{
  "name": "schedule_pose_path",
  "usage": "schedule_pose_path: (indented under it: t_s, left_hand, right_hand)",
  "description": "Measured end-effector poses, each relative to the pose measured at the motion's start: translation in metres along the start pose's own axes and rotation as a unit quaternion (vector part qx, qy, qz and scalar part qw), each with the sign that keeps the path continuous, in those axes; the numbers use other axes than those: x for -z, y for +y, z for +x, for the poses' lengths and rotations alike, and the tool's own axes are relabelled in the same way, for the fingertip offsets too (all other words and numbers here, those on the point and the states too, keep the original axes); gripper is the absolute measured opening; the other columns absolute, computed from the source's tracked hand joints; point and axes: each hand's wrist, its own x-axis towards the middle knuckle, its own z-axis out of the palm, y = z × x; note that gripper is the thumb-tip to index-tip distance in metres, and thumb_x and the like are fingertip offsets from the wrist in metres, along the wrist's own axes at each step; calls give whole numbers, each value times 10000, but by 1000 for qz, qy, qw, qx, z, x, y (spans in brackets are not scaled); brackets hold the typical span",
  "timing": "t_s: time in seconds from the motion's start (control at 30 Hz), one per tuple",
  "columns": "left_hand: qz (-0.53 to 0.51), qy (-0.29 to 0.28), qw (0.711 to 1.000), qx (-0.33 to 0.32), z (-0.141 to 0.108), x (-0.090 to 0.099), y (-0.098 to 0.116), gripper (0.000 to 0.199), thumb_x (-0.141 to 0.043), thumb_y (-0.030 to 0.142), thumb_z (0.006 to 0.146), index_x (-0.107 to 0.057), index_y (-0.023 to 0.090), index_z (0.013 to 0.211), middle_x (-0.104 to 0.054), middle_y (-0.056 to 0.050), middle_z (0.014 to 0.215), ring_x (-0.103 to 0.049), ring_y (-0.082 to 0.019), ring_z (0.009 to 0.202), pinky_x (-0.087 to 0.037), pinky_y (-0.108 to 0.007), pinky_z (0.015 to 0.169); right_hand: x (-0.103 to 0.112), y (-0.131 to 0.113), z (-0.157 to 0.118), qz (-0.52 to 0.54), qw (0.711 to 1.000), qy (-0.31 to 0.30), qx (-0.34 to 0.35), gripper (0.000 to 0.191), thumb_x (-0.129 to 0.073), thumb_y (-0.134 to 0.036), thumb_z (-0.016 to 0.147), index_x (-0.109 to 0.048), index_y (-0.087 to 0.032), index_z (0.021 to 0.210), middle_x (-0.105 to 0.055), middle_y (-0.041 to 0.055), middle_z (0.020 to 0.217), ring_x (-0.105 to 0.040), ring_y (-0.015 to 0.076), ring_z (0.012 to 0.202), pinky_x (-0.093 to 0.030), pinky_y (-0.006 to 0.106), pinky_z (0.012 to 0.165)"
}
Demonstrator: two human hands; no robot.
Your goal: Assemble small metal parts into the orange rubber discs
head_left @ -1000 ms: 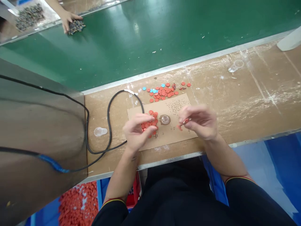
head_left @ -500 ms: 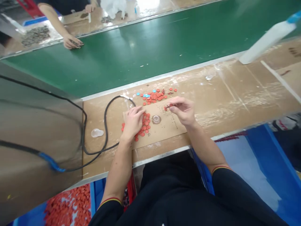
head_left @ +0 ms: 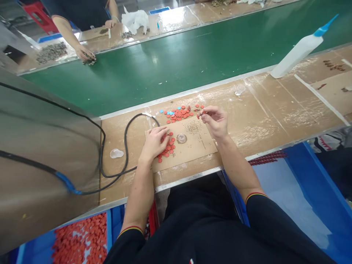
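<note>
My left hand rests at the left of a cardboard sheet, over red discs, its fingers bent; whether it pinches one is hidden. Between thumb and fingers of my right hand is a small red piece, raised over the sheet's upper right corner. A small round clear dish sits on the sheet between the hands. Tiny brown bits are scattered to its right, with a row of them below. Beyond the sheet lies a loose group of red and blue discs.
Behind the worktop runs a green belt, where a person's hand holds small pieces. A white bottle stands leaning at right. A black cable loops at left. Blue bins are below the edge.
My right hand has shifted slightly up and away from the brown bits with the red piece. My left hand's fingers have changed pose slightly over the discs. The camera view has shifted.
</note>
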Motion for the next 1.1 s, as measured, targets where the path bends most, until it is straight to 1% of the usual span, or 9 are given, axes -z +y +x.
schedule_pose_path:
  t_s: [0.07, 0.27, 0.37, 0.47, 0.63, 0.77, 0.87, 1.0, 1.1]
  left_hand:
    - [-1, -26, 999, -19, 1, 0, 3, 337, -596, 309, 988, -748, 232, 1278, -703, -104, 1445, -625, -312, 1373, -417, -535, 1185]
    - [-6, -44, 999, -13, 0, 3, 3, 244, -563, 238, 968, -807, 231, 969, -790, -78, 1249, -683, -285, 1260, -419, -516, 1175]
    - [-17, -36, 999, -19, -2, 5, 2, 244, -590, 296, 978, -796, 227, 1091, -773, -82, 1296, -674, -285, 1273, -420, -509, 1176]
    - [-21, -64, 997, -40, -2, 4, 3, 289, -646, 340, 963, -778, 224, 1193, -726, -101, 1396, -640, -306, 1331, -406, -531, 1199]
    - [-25, -104, 993, -56, -3, 7, 3, 206, -601, 257, 938, -802, 226, 900, -782, -79, 1196, -701, -284, 1164, -442, -530, 1158]
    - [-33, -90, 993, -74, -6, 9, 5, 225, -653, 294, 918, -800, 234, 1078, -738, -92, 1291, -659, -297, 1242, -440, -517, 1181]
    - [-30, -111, 990, -87, -7, 8, 7, 298, -750, 329, 876, -788, 242, 1158, -682, -108, 1398, -596, -325, 1344, -405, -532, 1224]
    - [-28, -125, 989, -72, -5, 8, 5, 126, -668, 257, 903, -788, 235, 934, -722, -87, 1245, -650, -291, 1216, -452, -501, 1168]
    - [-35, -125, 989, -76, -5, 11, 3, 167, -610, 199, 898, -746, 223, 806, -742, -64, 1073, -687, -258, 1069, -495, -477, 1082]
  right_hand:
    - [1, 0, 1, 9, 1000, 16, 4, 328, -919, -556, 752, -787, -301, 911, -719, -31, 823, -586, 96, 635, -497, 261, 541]
    - [2, 2, 3, 23, 999, 40, 21, 313, -939, -540, 731, -802, -315, 899, -712, -46, 778, -555, 77, 585, -475, 246, 512]
    - [6, 3, 4, 12, 999, 42, 13, 344, -937, -562, 722, -791, -307, 900, -695, -48, 765, -546, 73, 577, -470, 250, 512]
    - [8, 2, 4, 9, 999, 43, 6, 353, -937, -569, 717, -788, -309, 904, -698, -50, 778, -542, 73, 577, -469, 259, 517]
    - [9, 2, 3, 10, 999, 42, 6, 317, -933, -540, 734, -791, -317, 908, -714, -45, 800, -564, 86, 599, -479, 270, 517]
    - [10, 2, 3, 11, 999, 43, -7, 327, -936, -542, 724, -795, -313, 911, -726, -43, 807, -590, 96, 622, -494, 273, 522]
    - [10, 1, 3, 16, 999, 42, 5, 302, -936, -516, 739, -799, -316, 919, -720, -45, 797, -589, 91, 619, -487, 263, 521]
    - [12, 2, 4, 25, 999, 42, 9, 302, -933, -511, 752, -797, -316, 937, -710, -46, 794, -578, 88, 611, -481, 262, 533]
    - [16, 3, 7, 24, 998, 52, 5, 335, -930, -529, 742, -782, -313, 950, -704, -46, 802, -571, 89, 614, -472, 263, 538]
